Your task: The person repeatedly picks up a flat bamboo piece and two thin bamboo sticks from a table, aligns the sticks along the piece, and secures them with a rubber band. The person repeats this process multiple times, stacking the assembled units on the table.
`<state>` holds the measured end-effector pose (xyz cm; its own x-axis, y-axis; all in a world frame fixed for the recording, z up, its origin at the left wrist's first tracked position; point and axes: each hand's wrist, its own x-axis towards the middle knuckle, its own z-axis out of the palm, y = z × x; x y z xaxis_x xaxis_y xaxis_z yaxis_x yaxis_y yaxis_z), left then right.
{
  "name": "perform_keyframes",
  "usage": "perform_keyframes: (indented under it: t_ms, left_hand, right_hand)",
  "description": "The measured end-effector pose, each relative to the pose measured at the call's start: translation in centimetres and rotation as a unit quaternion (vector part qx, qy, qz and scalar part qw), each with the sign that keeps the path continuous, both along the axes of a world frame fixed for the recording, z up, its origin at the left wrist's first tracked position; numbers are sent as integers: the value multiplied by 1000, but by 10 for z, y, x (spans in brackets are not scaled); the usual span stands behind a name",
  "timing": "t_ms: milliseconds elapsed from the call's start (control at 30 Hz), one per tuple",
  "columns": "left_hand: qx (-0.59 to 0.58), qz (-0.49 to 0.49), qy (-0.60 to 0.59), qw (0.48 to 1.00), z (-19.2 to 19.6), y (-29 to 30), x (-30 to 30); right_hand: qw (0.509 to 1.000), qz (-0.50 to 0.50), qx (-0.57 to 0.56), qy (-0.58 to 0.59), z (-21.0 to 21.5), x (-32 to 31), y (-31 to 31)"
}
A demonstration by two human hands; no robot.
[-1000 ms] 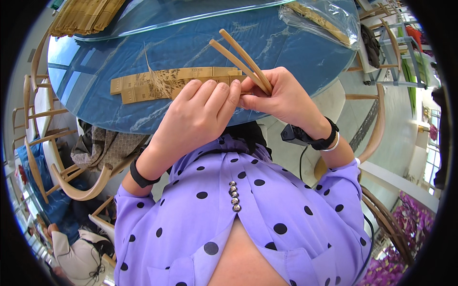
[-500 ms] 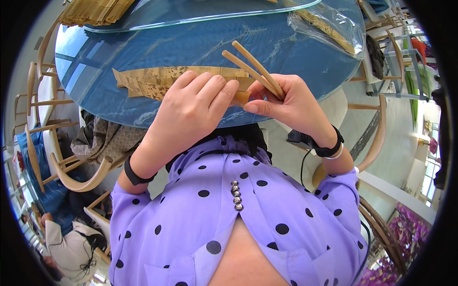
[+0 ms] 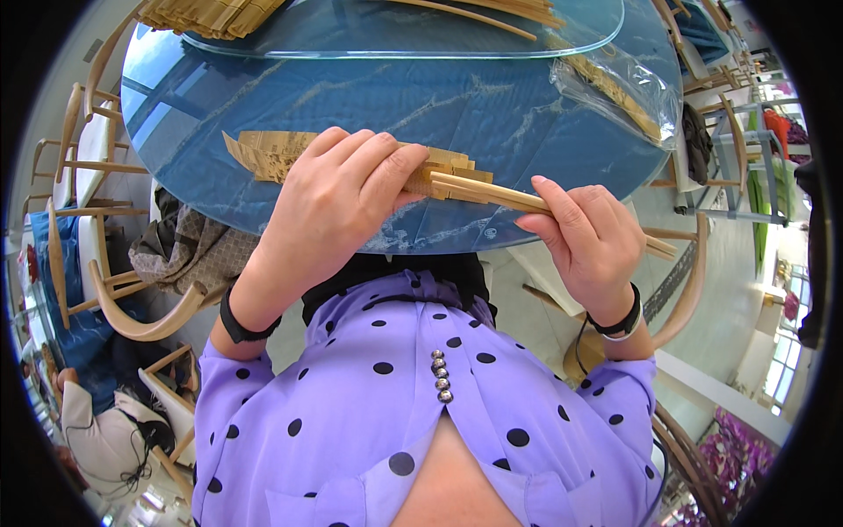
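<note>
My left hand (image 3: pixel 341 195) is closed over brown printed paper sleeves (image 3: pixel 270 146), pinching one near its end above the table edge. The overlapping sleeves spread out on both sides of the fingers. In my right hand (image 3: pixel 595 244) is a pair of wooden chopsticks (image 3: pixel 505 195), gripped between thumb and fingers. They lie nearly level, with their left ends at the end of the pinched sleeve. Whether the tips are inside it or only against it, I cannot tell. The other ends stick out past my right hand.
On the blue marbled round table (image 3: pixel 421 101) lies a raised glass turntable (image 3: pixel 395 53). It carries a stack of brown sleeves (image 3: pixel 211 13) and loose chopsticks (image 3: pixel 474 16). A clear plastic bag (image 3: pixel 628 88) lies at the right. Wooden chairs (image 3: pixel 149 325) stand at the sides; a person (image 3: pixel 110 439) is at lower left.
The chopsticks have swung from pointing up and away to lying nearly level, their left ends now at the sleeve. My right hand has moved right and down. More of the turntable shows.
</note>
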<state>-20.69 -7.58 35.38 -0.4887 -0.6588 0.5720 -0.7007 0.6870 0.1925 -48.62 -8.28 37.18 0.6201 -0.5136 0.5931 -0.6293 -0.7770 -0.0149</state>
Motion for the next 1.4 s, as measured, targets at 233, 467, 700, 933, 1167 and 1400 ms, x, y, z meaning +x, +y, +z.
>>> perform_keyframes:
  t_ms: [233, 467, 700, 933, 1167, 1400]
  left_hand:
    - [9, 6, -8, 1000, -2, 1, 2]
    - [47, -6, -13, 999, -4, 1, -1]
    - [-122, 107, 52, 985, 2, 10, -5]
    - [310, 78, 548, 773, -41, 43, -14]
    - [183, 118, 449, 867, -33, 38, -26]
    - [273, 65, 599, 750, -40, 47, -37]
  right_hand:
    - [998, -7, 63, 26, 5, 6, 4]
    - [984, -21, 177, 2, 2, 14, 4]
    - [982, -47, 170, -59, -12, 22, 7]
    - [955, -66, 228, -180, -31, 47, 26]
    - [956, -80, 220, -176, -33, 64, 41]
    - [955, -65, 230, -177, -39, 71, 44]
